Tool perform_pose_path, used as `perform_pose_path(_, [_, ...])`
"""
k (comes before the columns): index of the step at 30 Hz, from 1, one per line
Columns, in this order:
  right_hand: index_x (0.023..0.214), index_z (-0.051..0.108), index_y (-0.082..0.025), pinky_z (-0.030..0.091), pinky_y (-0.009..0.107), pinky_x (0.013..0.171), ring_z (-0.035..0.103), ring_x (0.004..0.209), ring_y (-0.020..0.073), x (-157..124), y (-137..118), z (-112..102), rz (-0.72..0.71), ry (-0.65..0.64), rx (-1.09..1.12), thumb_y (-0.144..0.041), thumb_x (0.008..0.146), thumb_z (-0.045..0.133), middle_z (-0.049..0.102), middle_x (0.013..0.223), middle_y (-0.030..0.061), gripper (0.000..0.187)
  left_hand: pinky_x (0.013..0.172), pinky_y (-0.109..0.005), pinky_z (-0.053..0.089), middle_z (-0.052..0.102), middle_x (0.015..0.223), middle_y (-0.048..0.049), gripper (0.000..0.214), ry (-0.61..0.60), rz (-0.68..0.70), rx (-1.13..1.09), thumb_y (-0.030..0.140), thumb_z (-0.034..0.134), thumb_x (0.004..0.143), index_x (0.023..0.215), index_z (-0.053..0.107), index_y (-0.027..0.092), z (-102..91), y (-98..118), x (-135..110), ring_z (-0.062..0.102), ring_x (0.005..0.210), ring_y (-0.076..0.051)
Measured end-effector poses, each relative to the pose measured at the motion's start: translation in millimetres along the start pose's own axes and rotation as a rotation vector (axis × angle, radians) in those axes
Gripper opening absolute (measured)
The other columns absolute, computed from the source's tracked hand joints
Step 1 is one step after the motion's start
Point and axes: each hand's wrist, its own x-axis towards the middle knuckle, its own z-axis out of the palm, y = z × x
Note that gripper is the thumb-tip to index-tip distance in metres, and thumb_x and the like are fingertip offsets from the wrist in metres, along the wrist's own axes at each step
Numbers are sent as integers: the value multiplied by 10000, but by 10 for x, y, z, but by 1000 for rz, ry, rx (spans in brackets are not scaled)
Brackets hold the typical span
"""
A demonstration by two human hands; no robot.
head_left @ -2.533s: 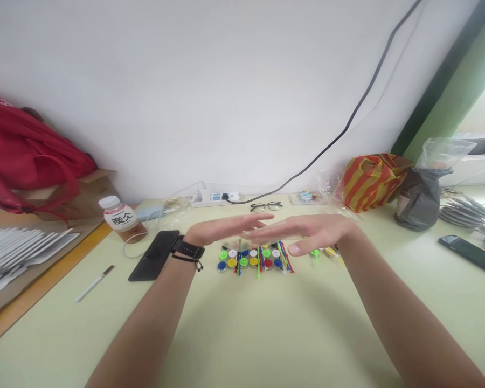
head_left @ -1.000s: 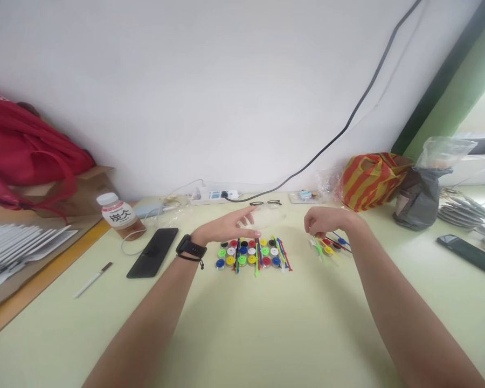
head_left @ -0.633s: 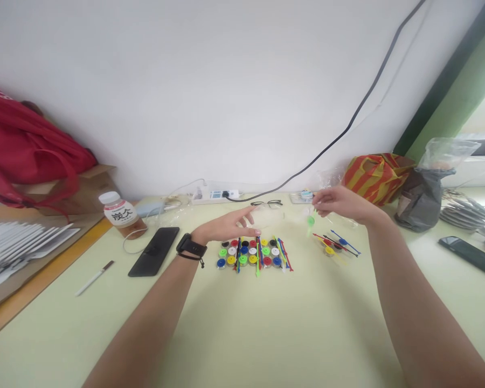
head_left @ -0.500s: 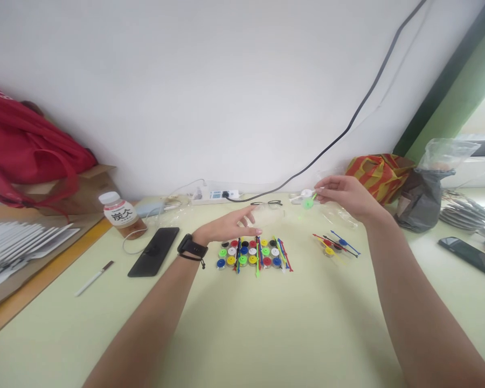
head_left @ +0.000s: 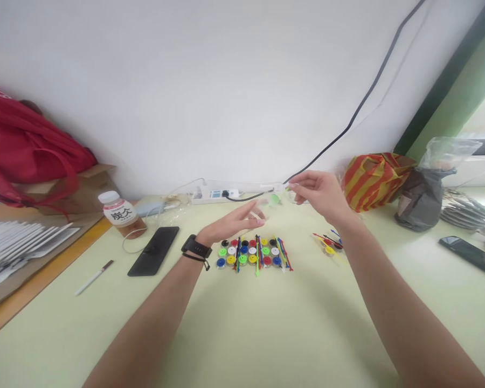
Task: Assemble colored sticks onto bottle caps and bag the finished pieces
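My right hand (head_left: pixel 321 196) is raised above the back of the table. Its thumb and fingers pinch small see-through spinner pieces with a green disc (head_left: pixel 274 200) and a white disc (head_left: pixel 278 187). Just left of these, my left hand (head_left: pixel 238 222), with a black watch on the wrist, has its fingers closed on what looks like a clear plastic bag (head_left: pixel 262 207), blurred. Below lie rows of small round coloured discs (head_left: pixel 243 260) with coloured plastic arrows (head_left: pixel 257 256) between them. A smaller group of arrows and discs (head_left: pixel 328 250) lies beneath my right forearm.
A black phone (head_left: pixel 153 251), a pen (head_left: pixel 94 278) and a drink bottle (head_left: pixel 122 214) are on the left. A power strip (head_left: pixel 214 196) sits by the wall. A striped bag (head_left: pixel 374 180), a grey bag (head_left: pixel 420 199) and another dark phone (head_left: pixel 472 258) are on the right.
My right hand has moved left with the green and white spinner pieces, closer to my left hand. My left hand has lifted slightly and its fingers have drawn in.
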Motion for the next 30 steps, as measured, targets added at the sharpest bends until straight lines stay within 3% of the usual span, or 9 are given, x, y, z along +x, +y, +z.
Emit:
perform_pose_path(5, [956,719,-185,509,261,477,586,505,119,-48,-73,64,8,-76,-106,-537,840,741,759,821,63,372,986,-451,496,581,1313,-116,684,-50,2,-173,501,606,963,1584,366,344,36,-16,22,601,1116,-251])
perform_pose_path(9, [917,725,-192,517,267,501,617,548,139,-17,-24,25,1,-92,-129,-576,832,738,747,808,65,394,1014,-455,474,595,1307,-120,657,-107,-28,-158,524,582,972,1572,396,330,26,-11,19,600,1155,-263])
perform_pose_path(18, [971,800,-199,635,375,764,736,772,222,42,41,-166,-4,158,25,-513,755,839,788,916,88,383,993,-431,448,601,1301,-122,734,-125,-79,-48,532,607,958,1608,322,343,-95,-62,-42,600,1062,-248])
perform_pose_path(23, [939,832,-228,628,437,854,731,834,248,20,21,-204,-2,151,75,-465,732,874,794,915,73,318,957,-399,435,622,1270,-107,689,-178,-76,-57,553,553,980,1601,334,351,-129,-124,-43,596,1061,-243])
perform_pose_path(30, [941,829,-214,632,406,791,727,834,246,68,95,-212,-3,161,111,-488,739,861,776,848,70,342,987,-392,424,625,1267,-101,711,-161,-92,-68,557,541,990,1620,286,349,-150,-106,-67,568,1147,-250])
